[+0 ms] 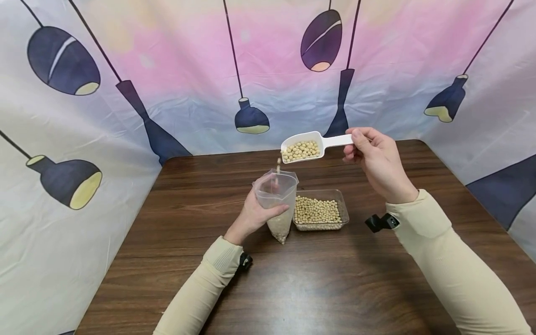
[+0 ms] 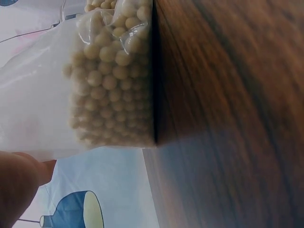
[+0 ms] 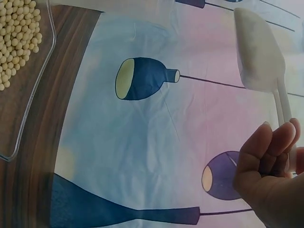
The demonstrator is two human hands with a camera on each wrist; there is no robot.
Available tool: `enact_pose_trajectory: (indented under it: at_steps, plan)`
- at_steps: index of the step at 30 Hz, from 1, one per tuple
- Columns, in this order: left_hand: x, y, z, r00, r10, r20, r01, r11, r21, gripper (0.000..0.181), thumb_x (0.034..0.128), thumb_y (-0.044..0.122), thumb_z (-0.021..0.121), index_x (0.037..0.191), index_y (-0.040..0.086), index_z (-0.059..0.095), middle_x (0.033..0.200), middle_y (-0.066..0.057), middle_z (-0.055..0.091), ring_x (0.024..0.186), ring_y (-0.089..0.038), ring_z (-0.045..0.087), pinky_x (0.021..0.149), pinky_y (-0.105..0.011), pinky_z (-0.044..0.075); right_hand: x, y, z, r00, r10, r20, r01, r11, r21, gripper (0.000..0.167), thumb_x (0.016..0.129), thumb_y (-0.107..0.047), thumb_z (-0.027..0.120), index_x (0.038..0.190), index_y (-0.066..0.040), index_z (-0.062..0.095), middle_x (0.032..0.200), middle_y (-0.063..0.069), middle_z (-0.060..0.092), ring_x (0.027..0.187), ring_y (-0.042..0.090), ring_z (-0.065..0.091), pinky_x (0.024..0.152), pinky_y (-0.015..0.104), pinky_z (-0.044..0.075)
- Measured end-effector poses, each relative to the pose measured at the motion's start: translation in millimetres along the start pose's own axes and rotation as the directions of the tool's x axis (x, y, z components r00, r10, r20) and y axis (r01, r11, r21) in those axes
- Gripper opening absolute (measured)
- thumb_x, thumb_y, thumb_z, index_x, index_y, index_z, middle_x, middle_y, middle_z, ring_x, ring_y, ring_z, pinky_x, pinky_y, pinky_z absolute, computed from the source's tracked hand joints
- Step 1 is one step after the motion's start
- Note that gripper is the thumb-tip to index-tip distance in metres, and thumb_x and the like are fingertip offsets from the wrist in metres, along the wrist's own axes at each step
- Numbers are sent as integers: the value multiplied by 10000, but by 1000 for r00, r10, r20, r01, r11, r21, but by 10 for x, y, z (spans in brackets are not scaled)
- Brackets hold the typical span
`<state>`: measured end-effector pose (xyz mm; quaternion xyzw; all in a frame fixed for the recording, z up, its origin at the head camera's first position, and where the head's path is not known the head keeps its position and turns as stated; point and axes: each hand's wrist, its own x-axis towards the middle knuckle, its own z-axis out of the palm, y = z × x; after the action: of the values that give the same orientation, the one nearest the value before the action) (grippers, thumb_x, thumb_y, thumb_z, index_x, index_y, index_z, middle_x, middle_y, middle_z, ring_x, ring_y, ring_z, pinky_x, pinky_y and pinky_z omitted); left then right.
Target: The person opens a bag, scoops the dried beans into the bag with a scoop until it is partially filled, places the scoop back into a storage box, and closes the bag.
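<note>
As a few beans [image 1: 278, 164] drop from its lip, a white scoop [image 1: 324, 143] hangs above the mouth of a translucent bag [image 1: 281, 225] in the head view. The scoop's long axis runs nearly level, bowl leftward to the bag, handle rightward to a right hand [image 1: 378, 160] that pinches its end between thumb and fingers. A left hand [image 1: 258, 210] grips the bag's upper part, thumb across the near side, the open mouth facing up. Just beside the bag, to its right, sits a clear tray [image 1: 345, 211] of beans, its long sides running left to right. The far edge of the tabletop [image 1: 293, 293] lies behind bag and tray; brown wood stretches from them toward the camera and out to both sides. A lamp-print backdrop [image 1: 201, 125] hangs beyond.

In the left wrist view, seen sideways, the bag's bean-packed base meets the wood, its pale upper part extending left, one digit against it at lower left.

In the right wrist view, the scoop shows its underside, bowl pointing to the top of the frame, handle running down into curled fingers. The tray's corner appears at left, near the table's edge.
</note>
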<state>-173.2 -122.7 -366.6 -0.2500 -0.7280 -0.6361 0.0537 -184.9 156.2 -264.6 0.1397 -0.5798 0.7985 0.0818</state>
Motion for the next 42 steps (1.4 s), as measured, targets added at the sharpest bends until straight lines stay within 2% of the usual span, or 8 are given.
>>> enact_pose_trajectory:
  at_steps: [14,26,29,32,34,36,40,42]
  plan:
    - [5,31,5,1000,-31,4,31,998,52,794,731,-74,780,1418,-19,386,1258,-267,504,1099,-353,535,912,-384,470,-22,-32,57,986,-166,-15,162,972,-169,164,979,-130,573,1052,4,634,742,63,640,681,116,628,646,228,542]
    - [-14,74,16,996,-91,1,90,993,73,794,748,-45,781,1431,-3,378,1432,-236,381,1201,-361,474,972,-450,432,-66,-38,116,971,-240,13,225,887,-404,246,990,-129,559,1101,86,606,745,29,649,682,110,630,650,214,533]
    - [-14,79,12,995,-101,4,100,991,87,796,756,-25,784,1438,3,374,1454,-218,374,1219,-349,468,985,-458,420,-107,-47,151,963,-266,34,249,840,-482,223,992,-138,559,1093,50,622,767,56,648,702,129,636,676,222,534]
    - [-4,66,10,995,-97,3,96,991,97,790,754,-19,788,1432,3,384,1477,-198,364,1232,-336,455,986,-461,412,-170,-56,206,945,-313,95,310,764,-567,188,993,-138,559,1095,-1,638,808,87,645,736,139,633,699,227,520]
    - [9,-10,4,996,-95,-1,94,992,87,799,751,-21,793,1439,28,389,1483,-173,369,1252,-317,445,999,-456,400,-215,-66,249,910,-378,168,396,681,-616,157,985,-109,567,1091,-23,645,818,91,638,740,143,617,684,217,497]
    - [21,-111,-3,997,-71,-1,71,995,76,796,748,-29,797,1435,54,402,1425,-179,431,1224,-316,473,983,-447,418,-251,-78,285,843,-477,247,509,564,-650,135,959,-55,598,1078,-24,654,809,82,624,700,129,572,645,202,449]
    - [33,-291,-11,1000,-9,-2,9,999,53,804,734,-28,812,1424,109,421,1247,-192,543,1126,-326,543,934,-432,461,-313,-142,297,661,-648,379,665,272,-696,126,913,16,637,1037,21,654,771,101,573,662,163,463,615,230,338]
    - [35,-307,-13,1000,15,-3,-15,998,54,803,727,-37,813,1416,109,426,1196,-198,557,1090,-337,556,910,-423,475,-334,-161,251,647,-633,425,659,183,-729,117,909,20,637,1025,33,649,799,128,578,680,209,465,629,279,357]
